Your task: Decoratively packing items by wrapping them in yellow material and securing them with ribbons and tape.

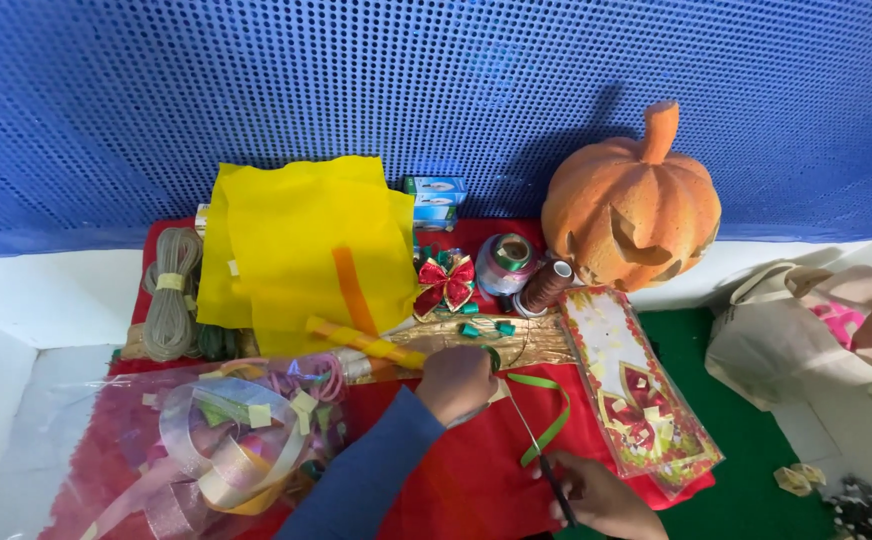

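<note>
Near the orange foam pumpkin (631, 205), left hand (456, 382) pinches a thin green ribbon (548, 420); right hand (601, 495) grips dark-handled scissors (544, 455).

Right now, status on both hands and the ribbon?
Left hand pinching green ribbon over red cloth. Right hand gripping scissors, blades at ribbon. Printed gift bag lies close right; nothing blocking.

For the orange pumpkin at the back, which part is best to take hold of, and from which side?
Probably the stem of the pumpkin, taken from above. It stands upright and narrow, with nothing over it, so a grip closes around it easily. The body is wide and round, and the brown spool and ribbon roll crowd its front left.
</note>
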